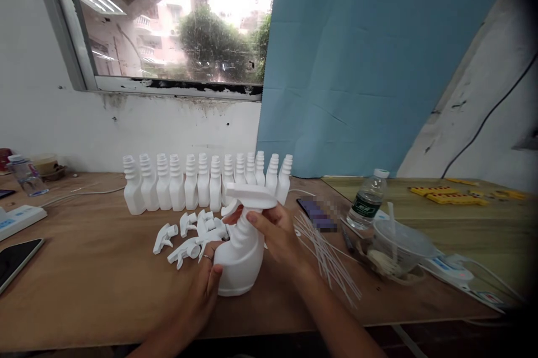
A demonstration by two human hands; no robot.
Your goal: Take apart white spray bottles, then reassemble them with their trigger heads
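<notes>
Bright window [176, 22] glare, soft focus, dark corners.

Wooden table [96, 285] bearing a bottle row [202, 183], loose spray heads [189, 235], thin tubes [328, 257], water bottle [366, 201], possibly a lidded bowl [401, 246].

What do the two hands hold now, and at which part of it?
Both hold one white spray bottle: the left hand grips its lower body, the right hand grips the neck, just under the trigger head.

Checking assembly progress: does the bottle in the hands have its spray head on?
On: the spray head sits atop the bottle neck, right hand gripping there.
</notes>
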